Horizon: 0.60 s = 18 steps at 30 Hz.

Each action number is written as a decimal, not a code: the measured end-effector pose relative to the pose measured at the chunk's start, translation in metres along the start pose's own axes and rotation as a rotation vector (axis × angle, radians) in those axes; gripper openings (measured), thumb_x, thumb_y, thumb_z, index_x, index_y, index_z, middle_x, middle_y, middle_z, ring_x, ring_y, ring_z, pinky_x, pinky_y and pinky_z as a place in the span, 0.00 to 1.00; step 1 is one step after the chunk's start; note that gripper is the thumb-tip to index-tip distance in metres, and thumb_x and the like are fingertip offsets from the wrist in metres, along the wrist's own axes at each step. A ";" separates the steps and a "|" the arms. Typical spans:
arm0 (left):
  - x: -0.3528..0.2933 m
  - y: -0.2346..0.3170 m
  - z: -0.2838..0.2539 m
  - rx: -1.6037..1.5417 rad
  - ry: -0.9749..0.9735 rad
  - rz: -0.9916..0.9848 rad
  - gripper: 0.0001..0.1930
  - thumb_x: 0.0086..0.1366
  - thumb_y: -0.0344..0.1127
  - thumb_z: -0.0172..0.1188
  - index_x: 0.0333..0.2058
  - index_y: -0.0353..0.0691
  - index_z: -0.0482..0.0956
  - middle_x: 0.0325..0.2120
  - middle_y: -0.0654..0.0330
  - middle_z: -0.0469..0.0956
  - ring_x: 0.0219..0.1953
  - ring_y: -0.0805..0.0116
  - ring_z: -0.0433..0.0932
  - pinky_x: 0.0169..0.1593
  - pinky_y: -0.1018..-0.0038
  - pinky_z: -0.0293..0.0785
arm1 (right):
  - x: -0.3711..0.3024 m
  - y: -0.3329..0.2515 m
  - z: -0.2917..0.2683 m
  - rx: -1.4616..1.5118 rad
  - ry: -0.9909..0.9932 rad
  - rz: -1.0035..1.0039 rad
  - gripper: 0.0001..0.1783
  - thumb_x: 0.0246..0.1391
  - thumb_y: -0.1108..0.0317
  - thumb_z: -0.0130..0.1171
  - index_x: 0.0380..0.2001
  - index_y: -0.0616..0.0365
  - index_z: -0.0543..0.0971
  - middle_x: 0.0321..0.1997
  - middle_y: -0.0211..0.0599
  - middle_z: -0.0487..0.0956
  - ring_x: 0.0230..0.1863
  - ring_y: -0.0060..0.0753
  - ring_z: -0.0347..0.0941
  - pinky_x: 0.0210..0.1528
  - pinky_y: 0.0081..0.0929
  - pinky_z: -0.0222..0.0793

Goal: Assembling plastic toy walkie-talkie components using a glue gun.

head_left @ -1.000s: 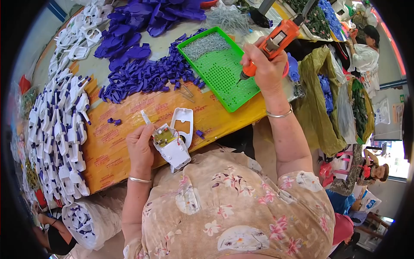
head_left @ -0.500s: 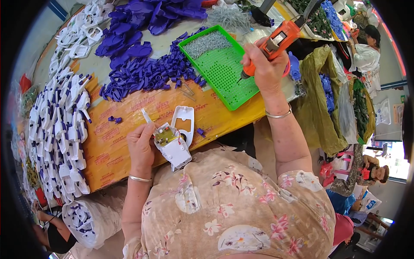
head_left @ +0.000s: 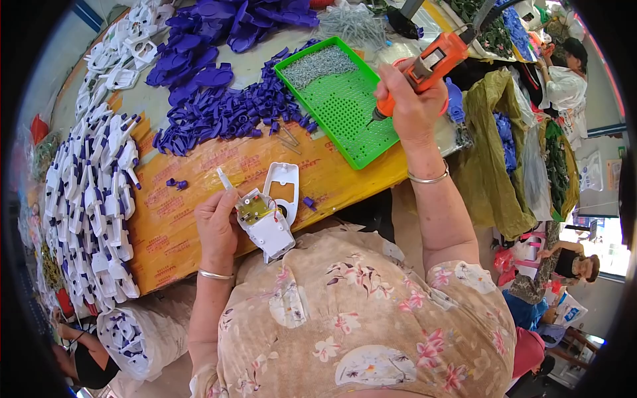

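My left hand (head_left: 217, 225) is closed on a white plastic housing (head_left: 271, 235) at the table's near edge. Its inside faces up, with a small circuit board (head_left: 253, 207) and thin wires showing. A white cover with an oval opening (head_left: 285, 182) lies just beyond it. My right hand (head_left: 417, 106) grips an orange electric screwdriver (head_left: 434, 63), its bit pointing down over the right side of a green perforated tray (head_left: 358, 159). Loose screws (head_left: 318, 67) are heaped at the tray's far end. Whether a screw sits on the bit is too small to tell.
Purple small parts (head_left: 219, 116) and larger purple pieces (head_left: 249, 23) pile up beyond my left hand. Stacked white-and-purple assemblies (head_left: 89, 205) line the table's left side. A sack of white parts (head_left: 126, 341) stands lower left; an olive bag (head_left: 491, 159) is at right. Other people sit nearby.
My right hand and the electric screwdriver have shifted very slightly over the tray. My left hand and the housing stay in place.
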<state>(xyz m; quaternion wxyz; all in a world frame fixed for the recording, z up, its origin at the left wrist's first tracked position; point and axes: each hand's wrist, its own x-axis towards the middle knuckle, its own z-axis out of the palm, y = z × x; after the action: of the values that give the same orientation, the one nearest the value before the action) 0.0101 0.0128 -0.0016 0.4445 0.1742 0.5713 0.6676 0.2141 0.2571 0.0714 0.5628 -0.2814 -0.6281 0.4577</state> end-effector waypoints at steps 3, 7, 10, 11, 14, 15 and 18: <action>0.001 -0.002 -0.003 0.001 -0.007 0.003 0.10 0.62 0.33 0.56 0.28 0.31 0.79 0.22 0.64 0.76 0.23 0.80 0.70 0.28 0.83 0.65 | 0.001 0.000 0.001 0.042 -0.014 -0.012 0.07 0.48 0.76 0.60 0.25 0.62 0.71 0.17 0.31 0.72 0.16 0.22 0.69 0.21 0.21 0.65; 0.001 -0.001 -0.005 0.026 -0.001 -0.009 0.09 0.61 0.32 0.56 0.29 0.31 0.79 0.23 0.64 0.76 0.23 0.81 0.70 0.28 0.84 0.65 | 0.002 0.000 0.000 0.023 -0.076 -0.046 0.06 0.48 0.76 0.59 0.25 0.63 0.70 0.17 0.32 0.72 0.17 0.23 0.69 0.21 0.20 0.65; 0.000 0.000 -0.005 0.028 -0.003 -0.018 0.09 0.61 0.33 0.57 0.29 0.31 0.80 0.23 0.64 0.77 0.24 0.81 0.70 0.28 0.84 0.64 | 0.000 -0.002 -0.002 0.017 -0.096 -0.038 0.06 0.48 0.76 0.58 0.26 0.63 0.70 0.18 0.32 0.72 0.17 0.23 0.69 0.22 0.22 0.66; -0.002 0.000 -0.004 -0.004 -0.013 -0.014 0.09 0.61 0.33 0.57 0.29 0.31 0.80 0.23 0.64 0.77 0.23 0.81 0.70 0.28 0.84 0.64 | -0.001 -0.003 -0.002 0.015 -0.095 -0.018 0.06 0.48 0.76 0.58 0.26 0.63 0.70 0.18 0.33 0.72 0.18 0.24 0.70 0.23 0.23 0.67; -0.004 0.002 -0.002 0.017 -0.007 -0.026 0.10 0.60 0.33 0.57 0.28 0.31 0.80 0.22 0.65 0.76 0.23 0.81 0.70 0.27 0.84 0.64 | 0.000 -0.014 0.003 0.064 -0.109 -0.048 0.05 0.48 0.76 0.56 0.26 0.64 0.70 0.19 0.35 0.72 0.19 0.25 0.70 0.26 0.25 0.68; -0.004 0.002 -0.001 0.060 0.021 -0.038 0.10 0.60 0.34 0.57 0.28 0.32 0.80 0.21 0.67 0.75 0.22 0.82 0.69 0.26 0.84 0.63 | -0.001 -0.017 0.003 0.108 -0.131 -0.062 0.04 0.48 0.77 0.55 0.27 0.64 0.70 0.21 0.37 0.73 0.20 0.27 0.70 0.27 0.27 0.68; -0.001 0.001 0.000 0.161 0.072 -0.052 0.10 0.59 0.34 0.57 0.26 0.33 0.80 0.20 0.69 0.73 0.20 0.83 0.66 0.24 0.84 0.59 | -0.010 -0.042 0.030 0.335 -0.133 -0.037 0.06 0.45 0.79 0.58 0.22 0.62 0.70 0.18 0.32 0.72 0.18 0.22 0.69 0.22 0.21 0.67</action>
<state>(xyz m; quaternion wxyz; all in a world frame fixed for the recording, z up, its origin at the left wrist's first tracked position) 0.0103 0.0121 -0.0004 0.4252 0.1705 0.6432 0.6136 0.1942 0.2231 0.1060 0.5673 -0.1413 -0.5840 0.5632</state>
